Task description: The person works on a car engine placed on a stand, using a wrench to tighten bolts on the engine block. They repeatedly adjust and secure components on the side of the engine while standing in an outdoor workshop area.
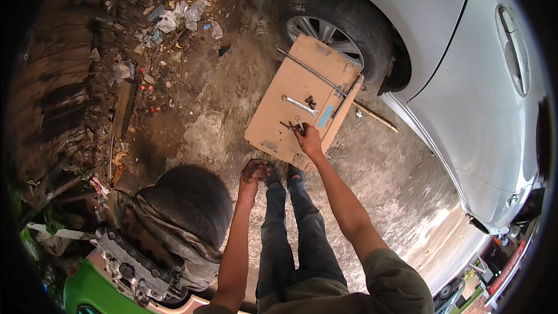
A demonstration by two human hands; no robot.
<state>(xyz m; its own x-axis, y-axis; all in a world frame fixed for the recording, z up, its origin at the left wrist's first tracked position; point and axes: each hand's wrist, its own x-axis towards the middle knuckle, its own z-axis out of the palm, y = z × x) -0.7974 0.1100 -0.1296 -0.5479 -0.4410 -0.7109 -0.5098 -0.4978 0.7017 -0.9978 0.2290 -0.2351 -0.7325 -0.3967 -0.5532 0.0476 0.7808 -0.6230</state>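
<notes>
A small wrench (299,121) sticks up out of my right hand (308,141), which is closed around it over a flattened cardboard box (271,107). Just left of that hand, a few small dark bolts (286,124) lie on the cardboard. Farther up rests a longer silver combination wrench (300,105), with a little cluster of dark bolts (311,102) beside it. A long metal bar (314,72) crosses the far part of the box. My left hand (253,171) hangs near my shoe, off the cardboard, dark with grime; its fingers are loosely bent and apart, with nothing visible in them.
A silver car (453,93) stands at the right, its wheel (331,20) touching the box's far end. A wooden stick (378,118) lies beyond the box. At lower left are a loose tire (189,203) and a metal engine part (131,264). Litter (186,14) covers the upper-left ground.
</notes>
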